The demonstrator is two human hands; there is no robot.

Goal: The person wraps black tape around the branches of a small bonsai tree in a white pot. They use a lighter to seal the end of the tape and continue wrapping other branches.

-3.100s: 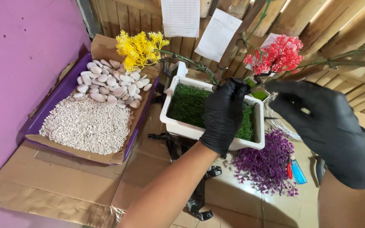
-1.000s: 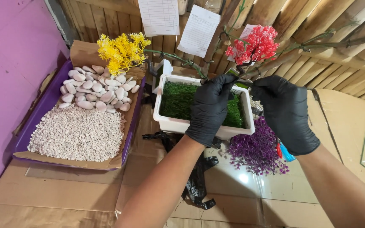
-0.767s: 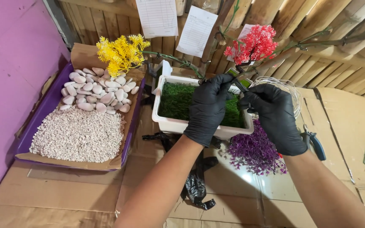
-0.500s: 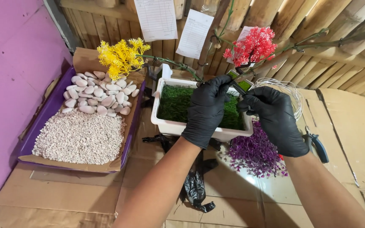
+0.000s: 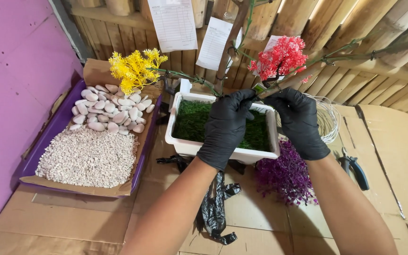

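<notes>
Head view, looking down at a cardboard-covered work surface [image 5: 95, 222] set against a wall of wooden slats.

Left hand [image 5: 226, 126], black glove: reaches over the white rectangular planter [image 5: 185, 146], fingers curled with the tips pinched at a thin brown branch [image 5: 303, 71] near the planter's far right corner. Grip looks closed on the branch just below the red flower cluster [image 5: 279, 55].

Right hand [image 5: 301, 122], black glove: just beside the left, fingers bent inward and meeting the same branch at the same spot. Thumb and fingertips of the two hands sit nearly touching each other. Whether the right hand also holds the small green piece seen between the gloves, cannot tell.

Planter: filled with green moss-like matting [image 5: 192, 123]; stands at centre of the surface. A second branch runs left from it and carries a yellow flower cluster [image 5: 133, 70], which hangs over the tray.

Left of planter: purple tray [image 5: 48, 137] lined with cardboard, holding smooth white pebbles [image 5: 109, 111] at the far end and fine pale gravel [image 5: 88, 158] at the near end.

Right of planter: a coil of thin wire [image 5: 327, 123] behind the right wrist; a purple plastic plant [image 5: 286, 177] lying just in front of the planter's right end; pliers with dark blue handles [image 5: 355, 167] further right.

In front of planter: crumpled black plastic bag [image 5: 216, 208].

Paper sheets [image 5: 173, 23] hang on the slats above.
</notes>
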